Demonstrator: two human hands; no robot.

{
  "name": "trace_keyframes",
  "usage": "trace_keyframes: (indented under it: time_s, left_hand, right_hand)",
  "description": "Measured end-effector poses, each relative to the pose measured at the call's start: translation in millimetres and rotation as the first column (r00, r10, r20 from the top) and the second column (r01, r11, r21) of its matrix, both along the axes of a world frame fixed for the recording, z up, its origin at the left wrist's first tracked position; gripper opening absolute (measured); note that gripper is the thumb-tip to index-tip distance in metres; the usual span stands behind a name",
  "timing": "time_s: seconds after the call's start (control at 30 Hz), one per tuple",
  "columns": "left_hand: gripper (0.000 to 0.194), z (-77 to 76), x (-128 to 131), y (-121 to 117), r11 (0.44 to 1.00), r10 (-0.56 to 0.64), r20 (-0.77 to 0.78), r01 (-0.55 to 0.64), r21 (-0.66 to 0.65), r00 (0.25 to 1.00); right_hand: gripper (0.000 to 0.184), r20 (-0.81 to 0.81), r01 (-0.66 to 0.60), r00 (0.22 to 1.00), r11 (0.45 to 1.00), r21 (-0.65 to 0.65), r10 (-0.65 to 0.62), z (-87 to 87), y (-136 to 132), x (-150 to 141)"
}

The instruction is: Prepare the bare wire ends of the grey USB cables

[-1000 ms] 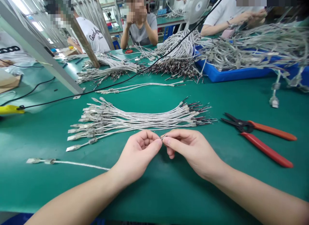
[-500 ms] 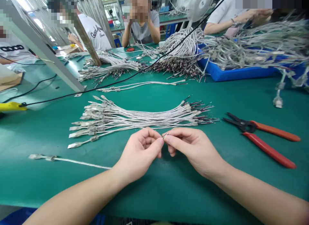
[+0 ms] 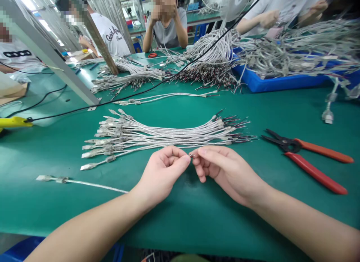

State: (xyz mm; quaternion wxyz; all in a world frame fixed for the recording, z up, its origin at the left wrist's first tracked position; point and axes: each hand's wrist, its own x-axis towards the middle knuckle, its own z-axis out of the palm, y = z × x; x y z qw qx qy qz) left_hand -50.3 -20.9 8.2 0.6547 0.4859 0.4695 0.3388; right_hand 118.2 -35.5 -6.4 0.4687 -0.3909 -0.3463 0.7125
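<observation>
Thin silvery wire end (image 3: 191,155): pinched in my left hand (image 3: 163,173); my right hand (image 3: 234,170) half-curled at it, whether gripping I cannot tell. Leftward on green counter (image 3: 197,224): white cable with clear plug (image 3: 95,185). Beyond: white cable bundle (image 3: 174,136). Right: red-and-orange-handled pliers (image 3: 315,172).

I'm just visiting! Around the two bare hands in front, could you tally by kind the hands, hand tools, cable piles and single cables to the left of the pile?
Hands: 2 (left hand, right hand)
Hand tools: 1 (pliers)
Cable piles: 1 (middle pile)
Single cables: 1 (cable by left forearm)
Total: 5
</observation>
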Motion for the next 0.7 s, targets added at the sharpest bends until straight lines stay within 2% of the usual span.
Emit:
trace_keyframes:
  time_s: [0.1,0.3,0.53,0.7]
  left_hand:
    - [0.032,-0.1,-1.0,1.3,0.999,0.016,0.01,-0.016,-0.032,1.0]
    - [0.031,-1.5,-1.6,1.8,0.998,0.024,0.032,-0.022,-0.061,0.999]
    - [0.029,-5.4,-2.8,2.3,0.997,0.055,0.07,-0.051,-0.062,0.996]
    - [0.026,-2.9,-2.0,1.3,0.999,-0.007,0.012,0.007,-0.04,1.0]
  right_hand:
    - [0.022,-0.08,-0.026,0.997,0.999,-0.021,0.024,1.1,1.1,0.6]
    - [0.021,-0.082,-0.028,0.996,0.999,-0.028,0.026,1.9,0.3,1.7]
    - [0.014,0.07,-0.009,0.997,1.0,-0.012,0.01,-0.7,0.5,0.8]
    - [0.015,0.187,0.012,0.982,0.997,0.074,-0.026,-0.4,0.0,0.0]
